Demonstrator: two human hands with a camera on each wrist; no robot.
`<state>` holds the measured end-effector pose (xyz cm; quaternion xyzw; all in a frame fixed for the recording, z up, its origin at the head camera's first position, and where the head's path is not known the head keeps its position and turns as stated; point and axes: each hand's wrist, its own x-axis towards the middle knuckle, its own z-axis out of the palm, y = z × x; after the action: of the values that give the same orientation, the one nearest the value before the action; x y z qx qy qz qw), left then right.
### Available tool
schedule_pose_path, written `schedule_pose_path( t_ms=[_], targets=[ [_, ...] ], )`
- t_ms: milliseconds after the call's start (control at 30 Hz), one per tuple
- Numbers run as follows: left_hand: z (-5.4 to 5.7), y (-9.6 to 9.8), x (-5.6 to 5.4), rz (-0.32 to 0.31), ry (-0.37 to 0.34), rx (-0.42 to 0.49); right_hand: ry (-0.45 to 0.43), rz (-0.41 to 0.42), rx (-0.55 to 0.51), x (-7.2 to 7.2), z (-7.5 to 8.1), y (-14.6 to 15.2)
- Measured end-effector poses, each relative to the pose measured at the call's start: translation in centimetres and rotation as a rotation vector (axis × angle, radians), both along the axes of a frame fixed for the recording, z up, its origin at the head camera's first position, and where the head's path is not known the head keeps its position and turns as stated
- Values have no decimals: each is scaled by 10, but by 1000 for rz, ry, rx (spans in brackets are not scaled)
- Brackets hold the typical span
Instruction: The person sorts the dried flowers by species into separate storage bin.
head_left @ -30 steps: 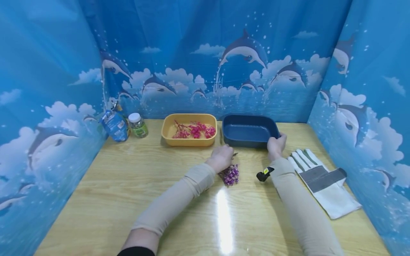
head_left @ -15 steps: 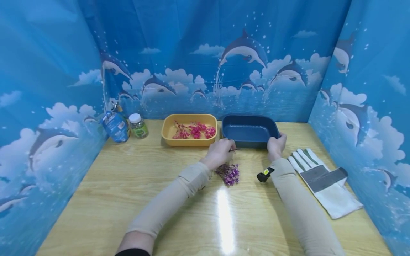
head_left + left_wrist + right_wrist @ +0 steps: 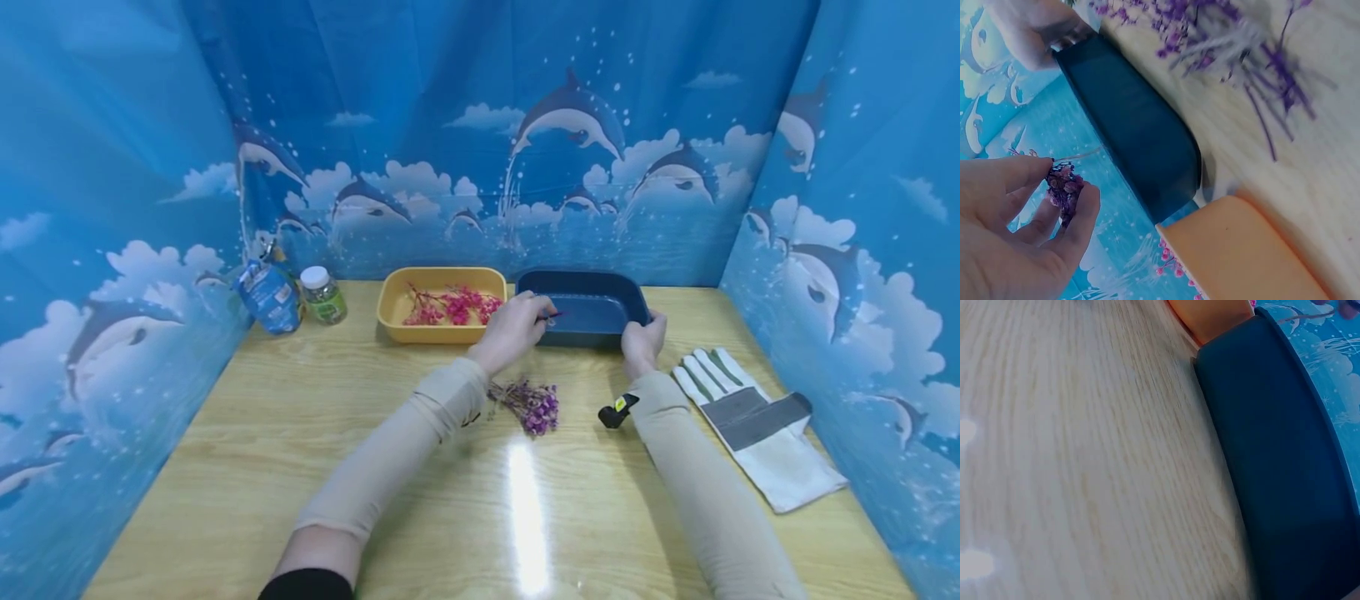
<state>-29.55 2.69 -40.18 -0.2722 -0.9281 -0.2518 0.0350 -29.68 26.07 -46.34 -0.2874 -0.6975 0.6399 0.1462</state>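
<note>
My left hand (image 3: 513,331) pinches a small sprig of dried purple flowers (image 3: 1065,189) between thumb and fingers, over the near left side of a dark blue tray (image 3: 596,315). The sprig's thin stem points across the tray's rim in the left wrist view. With its fingers curled over the edge, my right hand (image 3: 643,342) grips the tray's front right corner. A bunch of purple dried flowers (image 3: 538,408) lies on the table in front of the tray, below my left hand.
Left of the blue tray stands a yellow tray (image 3: 438,334) holding pink flowers (image 3: 461,307). A lidded jar (image 3: 324,296) and a blue pouch (image 3: 270,298) stand farther left. A work glove (image 3: 757,429) lies on the right. A dolphin-print curtain (image 3: 465,125) borders the table.
My left hand has risen from the purple bunch and moved forward to the blue tray with a sprig between its fingers. The right hand keeps its grip; the tray has shifted very slightly left.
</note>
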Motion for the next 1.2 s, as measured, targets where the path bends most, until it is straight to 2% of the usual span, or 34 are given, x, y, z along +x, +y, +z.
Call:
schedule_pose_path(
  t_ms=[267, 467, 667, 833, 967, 1100, 1200],
  targets=[
    [3, 7, -16, 28, 46, -28, 17, 2, -4, 2, 1, -1],
    [-2, 15, -27, 55, 44, -75, 13, 16, 2, 3, -1, 0],
    [-8, 18, -35, 64, 50, -71, 19, 16, 9, 2, 0, 1],
    [-11, 16, -39, 61, 21, -30, 18, 16, -8, 3, 1, -1],
    [-12, 13, -42, 61, 4, -31, 3, 24, -16, 4, 1, -2],
    [-8, 10, -42, 65, 10, -26, -9, 31, -8, 3, 1, -1],
    [-2, 9, -40, 42, 12, -11, -7, 30, -11, 2, 1, 1]
  ],
)
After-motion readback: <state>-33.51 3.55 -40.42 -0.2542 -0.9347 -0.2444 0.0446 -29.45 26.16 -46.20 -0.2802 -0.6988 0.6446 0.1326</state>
